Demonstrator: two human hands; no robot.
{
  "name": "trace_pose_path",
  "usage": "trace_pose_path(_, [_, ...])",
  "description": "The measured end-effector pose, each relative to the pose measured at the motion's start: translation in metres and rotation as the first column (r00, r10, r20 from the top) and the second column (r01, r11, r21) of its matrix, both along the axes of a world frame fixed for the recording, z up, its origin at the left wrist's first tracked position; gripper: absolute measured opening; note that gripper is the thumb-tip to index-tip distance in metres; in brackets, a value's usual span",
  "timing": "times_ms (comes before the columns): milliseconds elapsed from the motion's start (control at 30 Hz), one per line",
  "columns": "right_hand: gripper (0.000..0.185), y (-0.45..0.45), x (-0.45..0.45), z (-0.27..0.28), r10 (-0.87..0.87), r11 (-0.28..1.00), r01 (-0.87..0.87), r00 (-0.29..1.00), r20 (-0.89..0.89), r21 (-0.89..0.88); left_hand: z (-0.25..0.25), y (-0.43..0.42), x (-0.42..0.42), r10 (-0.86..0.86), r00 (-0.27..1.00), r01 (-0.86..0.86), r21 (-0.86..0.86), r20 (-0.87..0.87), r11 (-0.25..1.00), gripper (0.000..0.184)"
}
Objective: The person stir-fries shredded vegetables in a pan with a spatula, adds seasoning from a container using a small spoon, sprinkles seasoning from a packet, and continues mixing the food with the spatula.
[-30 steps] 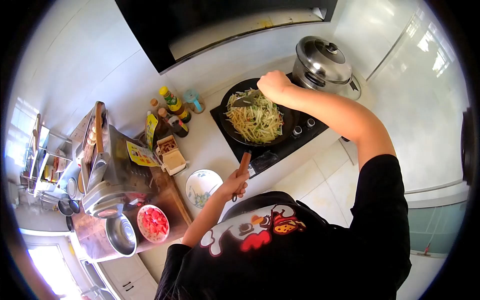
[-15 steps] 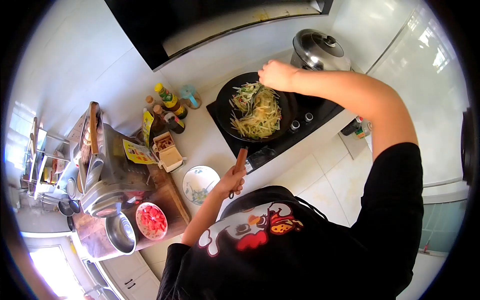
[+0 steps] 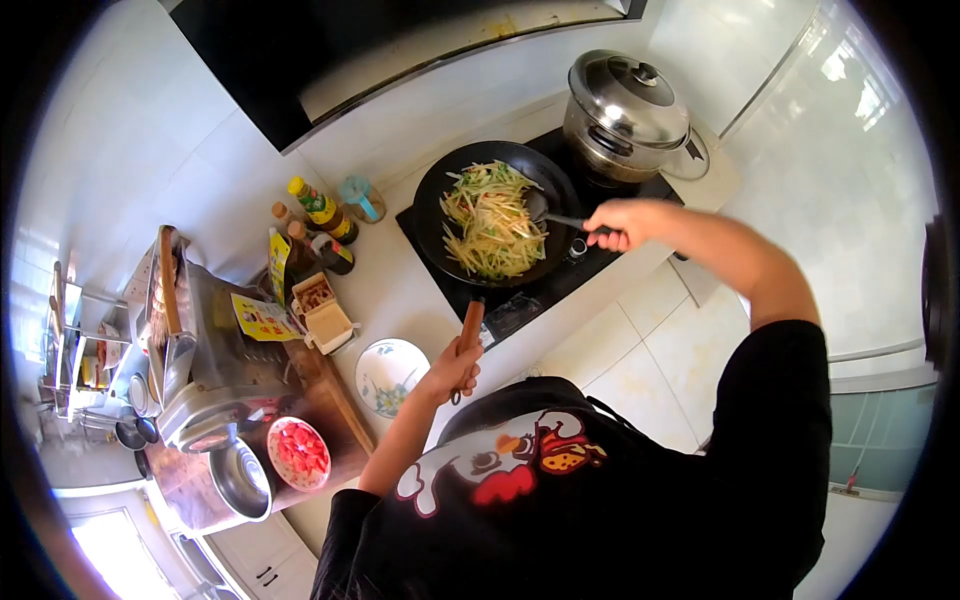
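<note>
A black wok [image 3: 430, 225] on the stove holds pale shredded vegetables [image 3: 492, 222] with green bits. My left hand [image 3: 455, 372] is closed around the wok's wooden handle [image 3: 472, 322], below the pan. To the right of the wok, my right hand [image 3: 622, 225] grips the dark handle of a spatula [image 3: 565, 219]. The spatula's blade lies inside the wok, at the right side of the shreds.
A lidded steel pot [image 3: 625, 115] stands behind my right hand. Left of the stove are a flowered plate [image 3: 390, 375], an open box [image 3: 328, 325], bottles [image 3: 322, 212], a bowl of red pieces [image 3: 299, 453] and a steel bowl [image 3: 240, 480].
My right hand has moved from above the wok's upper edge to its right side, bringing the spatula rightward. The shreds lie differently. My left hand keeps its hold on the handle.
</note>
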State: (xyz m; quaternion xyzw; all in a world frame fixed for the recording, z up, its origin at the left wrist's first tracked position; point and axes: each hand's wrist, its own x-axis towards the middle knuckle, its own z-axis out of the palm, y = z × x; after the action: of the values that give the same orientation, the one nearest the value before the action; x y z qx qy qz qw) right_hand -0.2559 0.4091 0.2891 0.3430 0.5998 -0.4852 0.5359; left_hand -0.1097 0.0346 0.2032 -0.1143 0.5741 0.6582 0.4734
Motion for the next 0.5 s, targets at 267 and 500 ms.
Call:
trace_pose_path(267, [0.038, -0.047, 0.019, -0.003, 0.572, 0.783, -0.266, 0.662, -0.483, 0.562, 0.007, 0.002, -0.005, -0.004, 1.0, 0.004, -0.011, 0.012, 1.0, 0.037])
trace_pose_path(500, [0.037, -0.023, 0.0, 0.067, 0.972, 0.231, -0.308, 0.035, -0.232, 0.923, 0.002, 0.0, -0.004, 0.002, 1.0, -0.002, -0.001, 0.021, 1.0, 0.039])
